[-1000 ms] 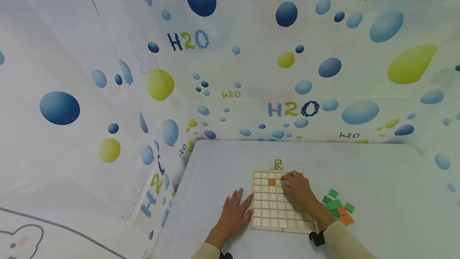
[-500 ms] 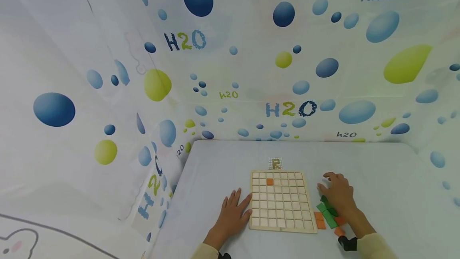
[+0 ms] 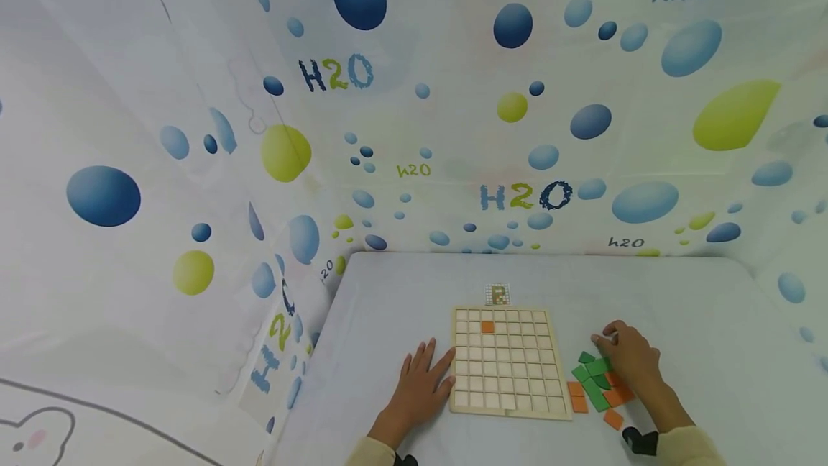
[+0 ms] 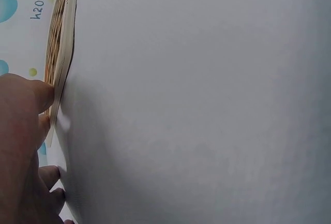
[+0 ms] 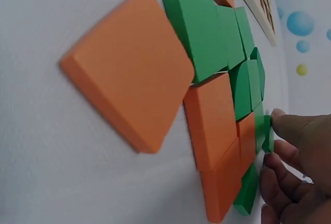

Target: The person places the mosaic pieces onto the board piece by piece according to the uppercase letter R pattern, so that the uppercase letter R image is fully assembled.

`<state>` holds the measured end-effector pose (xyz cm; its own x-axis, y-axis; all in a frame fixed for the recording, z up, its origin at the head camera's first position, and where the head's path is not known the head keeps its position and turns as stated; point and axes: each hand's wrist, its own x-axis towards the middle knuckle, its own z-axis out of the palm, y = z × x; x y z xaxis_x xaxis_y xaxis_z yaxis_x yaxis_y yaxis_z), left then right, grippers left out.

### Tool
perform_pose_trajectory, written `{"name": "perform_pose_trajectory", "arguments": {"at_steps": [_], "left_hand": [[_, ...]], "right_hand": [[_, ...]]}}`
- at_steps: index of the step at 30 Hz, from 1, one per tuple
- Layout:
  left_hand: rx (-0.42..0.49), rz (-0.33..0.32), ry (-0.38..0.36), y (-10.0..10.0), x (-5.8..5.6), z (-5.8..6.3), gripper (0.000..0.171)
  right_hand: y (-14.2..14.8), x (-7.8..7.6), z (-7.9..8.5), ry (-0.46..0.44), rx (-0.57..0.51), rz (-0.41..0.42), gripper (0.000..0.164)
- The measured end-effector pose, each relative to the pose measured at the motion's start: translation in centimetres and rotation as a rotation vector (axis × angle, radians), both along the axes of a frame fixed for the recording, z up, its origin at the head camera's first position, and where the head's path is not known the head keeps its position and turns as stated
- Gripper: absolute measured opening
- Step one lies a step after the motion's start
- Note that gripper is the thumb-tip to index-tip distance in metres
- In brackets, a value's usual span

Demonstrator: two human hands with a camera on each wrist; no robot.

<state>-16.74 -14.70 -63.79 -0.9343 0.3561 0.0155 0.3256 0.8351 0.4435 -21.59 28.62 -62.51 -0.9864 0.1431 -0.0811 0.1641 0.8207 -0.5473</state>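
A wooden grid board [image 3: 511, 362] lies on the table, with one orange square tile [image 3: 488, 327] in an upper cell. My left hand [image 3: 417, 387] rests with fingers spread at the board's left edge; in the left wrist view the thumb [image 4: 44, 94] touches the board's side. To the right of the board, my right hand [image 3: 634, 358] is over the far side of a loose pile of green tiles [image 3: 591, 387] and orange tiles [image 3: 617, 394]. In the right wrist view, its thumb and fingers pinch a small green tile [image 5: 267, 133], partly hidden by the fingertips.
A small pattern card [image 3: 497, 294] lies just behind the board. Two orange tiles [image 3: 577, 397] sit against the board's right edge. One orange tile [image 3: 613, 419] lies nearest the front of the pile. A white patterned curtain [image 3: 453, 128] surrounds the table [image 3: 401, 286].
My right hand left the board for the tile pile, then shifted slightly right and nearer, its fingers closing on a green tile. Pile tiles have moved, two orange ones beside the board. The left hand stays put.
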Motion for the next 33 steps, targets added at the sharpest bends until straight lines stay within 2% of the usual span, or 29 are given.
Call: {"name": "perform_pose_trajectory", "arguments": {"at_steps": [5, 12, 15, 19, 22, 33], "left_hand": [[-0.027, 0.010, -0.026, 0.1, -0.1, 0.4, 0.055], [-0.028, 0.015, -0.034, 0.0, -0.1, 0.3, 0.055], [-0.027, 0.016, -0.035, 0.1, -0.2, 0.3, 0.055], [-0.034, 0.020, -0.041, 0.1, -0.2, 0.1, 0.055], [-0.033, 0.022, -0.043, 0.1, -0.2, -0.1, 0.055], [-0.045, 0.027, -0.031, 0.1, -0.2, -0.4, 0.055]], "right_hand": [[-0.3, 0.0, 0.3, 0.015, -0.023, 0.048, 0.039], [-0.4, 0.1, -0.4, 0.135, -0.066, 0.168, 0.039], [-0.4, 0.1, -0.6, 0.133, -0.043, 0.137, 0.039], [-0.6, 0.3, -0.5, 0.082, -0.009, 0.066, 0.037], [-0.8, 0.3, -0.4, 0.050, -0.008, 0.044, 0.034], [-1.0, -0.3, -0.8, 0.072, -0.056, 0.095, 0.034]]}}
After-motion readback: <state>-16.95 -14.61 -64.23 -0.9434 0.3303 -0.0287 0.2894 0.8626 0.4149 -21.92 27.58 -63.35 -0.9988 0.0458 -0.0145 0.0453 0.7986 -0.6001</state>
